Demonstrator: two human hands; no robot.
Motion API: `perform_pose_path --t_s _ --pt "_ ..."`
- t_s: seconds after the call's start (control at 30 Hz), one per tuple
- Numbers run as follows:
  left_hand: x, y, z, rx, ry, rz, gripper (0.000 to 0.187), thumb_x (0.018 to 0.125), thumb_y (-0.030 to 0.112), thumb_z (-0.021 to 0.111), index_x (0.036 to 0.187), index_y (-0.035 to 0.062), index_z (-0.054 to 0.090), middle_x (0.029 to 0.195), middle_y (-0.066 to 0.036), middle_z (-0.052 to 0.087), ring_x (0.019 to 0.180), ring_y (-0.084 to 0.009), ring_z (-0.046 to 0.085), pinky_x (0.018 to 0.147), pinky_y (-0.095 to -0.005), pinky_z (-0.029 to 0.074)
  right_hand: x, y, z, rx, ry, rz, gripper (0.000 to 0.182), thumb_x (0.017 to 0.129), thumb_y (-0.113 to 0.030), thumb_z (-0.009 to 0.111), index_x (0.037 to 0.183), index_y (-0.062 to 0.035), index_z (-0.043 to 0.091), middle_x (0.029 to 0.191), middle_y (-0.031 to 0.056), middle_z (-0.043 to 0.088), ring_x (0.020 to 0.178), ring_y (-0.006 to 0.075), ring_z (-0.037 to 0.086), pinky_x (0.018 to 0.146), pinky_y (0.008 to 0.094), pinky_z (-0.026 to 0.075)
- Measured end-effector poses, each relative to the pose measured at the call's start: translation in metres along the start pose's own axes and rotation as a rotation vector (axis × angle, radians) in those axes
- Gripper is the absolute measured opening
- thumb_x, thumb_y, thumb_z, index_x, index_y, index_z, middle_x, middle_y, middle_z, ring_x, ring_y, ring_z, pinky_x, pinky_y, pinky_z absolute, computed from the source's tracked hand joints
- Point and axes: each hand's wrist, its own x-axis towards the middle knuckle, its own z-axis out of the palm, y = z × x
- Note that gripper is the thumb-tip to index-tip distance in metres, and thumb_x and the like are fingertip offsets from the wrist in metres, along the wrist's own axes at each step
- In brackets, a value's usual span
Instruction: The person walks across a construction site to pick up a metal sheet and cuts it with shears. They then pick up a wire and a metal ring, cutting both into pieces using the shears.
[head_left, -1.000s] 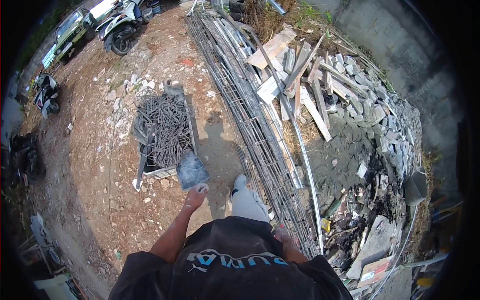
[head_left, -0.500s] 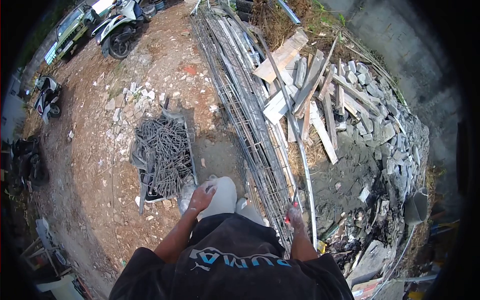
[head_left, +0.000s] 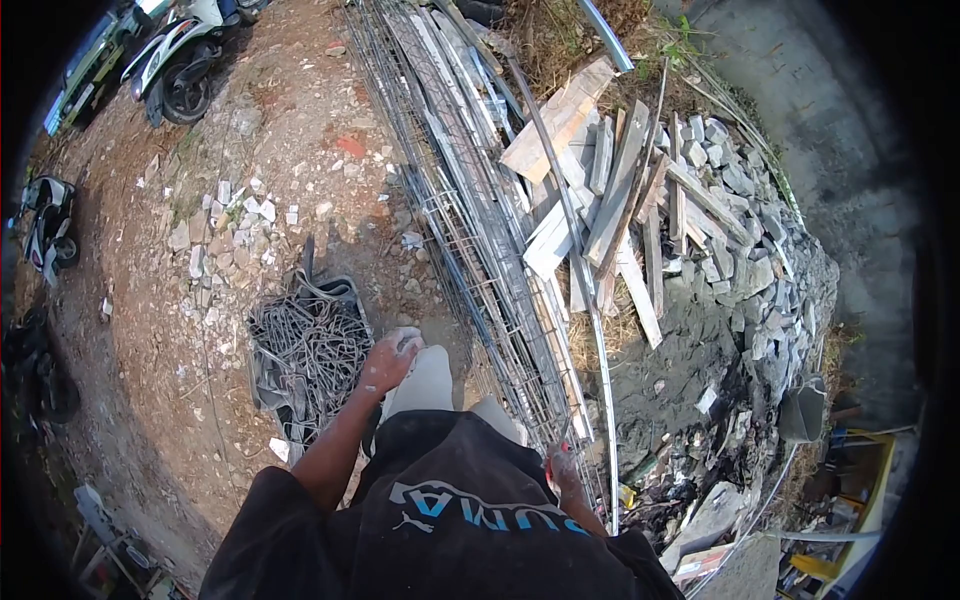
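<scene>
Red grips sit held in my right hand; my left hand curls loosely, partly open, by the crate's right edge. Seemingly mid-stride, I need clear footing.

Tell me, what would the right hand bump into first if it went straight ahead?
Probably the long steel bars ahead of the right hand, though how far below they lie is unclear.

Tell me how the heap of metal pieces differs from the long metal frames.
The heap of metal pieces is a tangle of short lengths; the long metal frames lie stretched out alongside one another. The heap is compact, while the frames run far across the ground. In this view, the heap shows beside the left hand, the frames beside the right hand. Both look greyish.
</scene>
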Motion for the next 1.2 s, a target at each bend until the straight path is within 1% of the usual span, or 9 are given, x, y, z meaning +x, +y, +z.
perform_pose_path --t_s 0.1,0.2,0.27,0.43,0.63,0.73,0.8,1.0,1.2 --pt "0.037 0.009 -0.028 -0.005 -0.039 0.018 0.034 0.092 0.028 0.057 0.115 0.0027 0.061 0.112 -0.020 0.064 0.105 -0.0352 0.062 0.091 -0.0395 0.047 -0.047 -0.110 0.052 -0.020 0.066 0.016 0.022 0.092 -0.030 0.055 0.091 -0.0077 0.051 0.052 0.0041 0.048 0.038 0.0168 0.045 0.033 0.0311 0.037" --pt "0.068 0.032 -0.046 0.021 -0.066 0.035 0.035 0.092 0.027 0.058 0.116 0.0017 0.061 0.110 -0.019 0.065 0.104 -0.0338 0.063 0.090 -0.0387 0.047 -0.004 -0.127 0.072 -0.048 0.071 -0.171 0.027 0.092 -0.033 0.054 0.081 -0.0077 0.053 0.057 0.0031 0.051 0.041 0.0152 0.048 0.037 0.0303 0.039" --pt "0.081 0.049 -0.050 -0.012 -0.096 0.000 0.034 0.093 0.027 0.058 0.115 0.0012 0.061 0.109 -0.019 0.065 0.102 -0.0326 0.064 0.089 -0.0378 0.048 -0.008 -0.162 0.093 -0.011 0.063 -0.126 0.029 0.092 -0.034 0.054 0.081 -0.0072 0.055 0.056 0.0032 0.051 0.041 0.0152 0.048 0.038 0.0302 0.039" --pt "0.111 0.066 -0.052 0.025 -0.067 0.055 0.033 0.093 0.026 0.058 0.115 0.0013 0.062 0.108 -0.019 0.066 0.098 -0.0309 0.065 0.085 -0.0361 0.050 0.038 -0.182 0.113 -0.094 -0.017 -0.016 0.033 0.092 -0.036 0.054 0.094 -0.0028 0.055 0.058 0.0062 0.054 0.041 0.0176 0.052 0.036 0.0331 0.042" --pt "0.151 0.083 -0.059 0.178 -0.055 0.215 0.031 0.093 0.025 0.058 0.115 0.0040 0.062 0.113 -0.018 0.064 0.106 -0.0325 0.062 0.091 -0.0388 0.047 0.103 -0.169 0.111 0.086 -0.041 0.036 0.032 0.092 -0.034 0.052 0.089 -0.0018 0.056 0.055 0.0094 0.053 0.037 0.0199 0.050 0.034 0.0348 0.040" --pt "0.174 0.101 -0.067 0.094 -0.083 0.036 0.031 0.093 0.026 0.058 0.115 0.0037 0.062 0.114 -0.019 0.064 0.106 -0.0338 0.062 0.092 -0.0382 0.047 0.116 -0.176 0.113 0.099 -0.041 0.020 0.035 0.092 -0.036 0.051 0.080 -0.0031 0.056 0.054 0.0090 0.052 0.037 0.0209 0.050 0.033 0.0343 0.039" --pt "0.195 0.103 -0.071 0.093 -0.061 0.041 0.032 0.093 0.025 0.058 0.116 0.0035 0.062 0.114 -0.019 0.064 0.105 -0.0341 0.062 0.091 -0.0378 0.048 0.126 -0.197 0.112 -0.024 -0.068 0.122 0.032 0.093 -0.035 0.050 0.083 -0.0050 0.055 0.058 0.0073 0.054 0.038 0.0195 0.051 0.033 0.0327 0.040" --pt "0.257 0.097 -0.089 0.081 -0.068 0.116 0.030 0.093 0.024 0.060 0.113 0.0026 0.062 0.113 -0.018 0.064 0.105 -0.0336 0.062 0.090 -0.0377 0.048 0.137 -0.239 0.148 0.201 0.020 0.061 0.028 0.093 -0.035 0.054 0.089 -0.0073 0.052 0.061 0.0062 0.053 0.039 0.0187 0.051 0.032 0.0333 0.040" --pt "0.357 0.081 -0.132 0.101 -0.135 0.174 0.028 0.094 0.024 0.059 0.114 0.0045 0.064 0.111 -0.017 0.065 0.105 -0.0307 0.063 0.091 -0.0368 0.048 0.139 -0.295 0.204 0.224 0.165 0.050 0.032 0.093 -0.034 0.056 0.080 -0.0053 0.053 0.056 0.0066 0.051 0.039 0.0185 0.048 0.035 0.0340 0.041"
